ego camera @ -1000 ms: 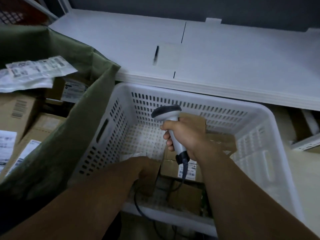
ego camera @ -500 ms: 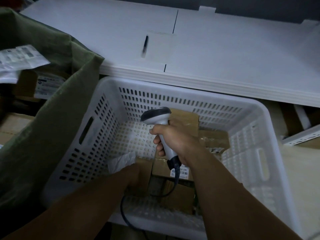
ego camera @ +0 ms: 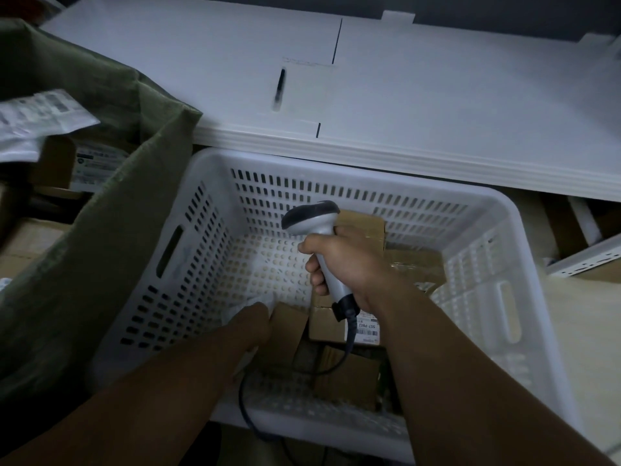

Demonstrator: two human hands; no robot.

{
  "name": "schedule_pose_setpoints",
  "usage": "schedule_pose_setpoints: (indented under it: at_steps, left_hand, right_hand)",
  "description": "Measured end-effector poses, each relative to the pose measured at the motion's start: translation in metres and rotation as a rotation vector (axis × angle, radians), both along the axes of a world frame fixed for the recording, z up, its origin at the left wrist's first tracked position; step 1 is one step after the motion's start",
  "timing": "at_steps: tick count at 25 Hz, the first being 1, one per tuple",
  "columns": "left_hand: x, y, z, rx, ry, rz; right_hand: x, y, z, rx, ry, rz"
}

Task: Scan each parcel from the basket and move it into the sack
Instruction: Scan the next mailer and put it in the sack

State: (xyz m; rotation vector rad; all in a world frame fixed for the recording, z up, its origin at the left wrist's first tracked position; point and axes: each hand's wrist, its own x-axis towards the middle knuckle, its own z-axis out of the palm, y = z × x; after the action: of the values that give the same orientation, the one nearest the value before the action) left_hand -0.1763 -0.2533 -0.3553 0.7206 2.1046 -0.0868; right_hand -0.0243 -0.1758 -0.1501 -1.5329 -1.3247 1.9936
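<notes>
white tabletop (ego camera: 453,105) behind perforated plastic basket (ego camera: 336,168)

White tabletop (ego camera: 437,95), perhaps a dark pen (ego camera: 279,87) atop

Around the left hand (ego camera: 252,321) and right hand (ego camera: 346,260) is a white plastic basket (ego camera: 369,178), its walls patterned with rows of dark slots and its floor with round holes. The right hand's scanner (ego camera: 319,227) is pale grey with a dark grey head and a black cable (ego camera: 245,408). The parcels (ego camera: 349,371) beneath are brown cardboard; one by the right wrist carries a white label (ego camera: 367,326) printed in black. Left of the left hand, the sack (ego camera: 100,264) is olive green.
</notes>
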Motion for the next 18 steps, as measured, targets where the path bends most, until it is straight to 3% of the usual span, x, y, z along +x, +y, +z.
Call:
schedule_pose_setpoints:
  at_steps: [6, 9, 18]
  left_hand:
    - [-0.025, 0.026, 0.068, 0.235, 0.053, 0.024]
    - [-0.036, 0.039, 0.112, 0.383, -0.076, 0.258]
    - [-0.057, 0.019, 0.224, 0.879, -0.441, 0.562]
  right_hand:
    - [0.011, -0.012, 0.020, 0.076, -0.022, -0.003]
    - [0.020, -0.021, 0.038, 0.123, -0.006, -0.024]
    - [0.030, -0.050, 0.092, 0.256, 0.099, -0.088]
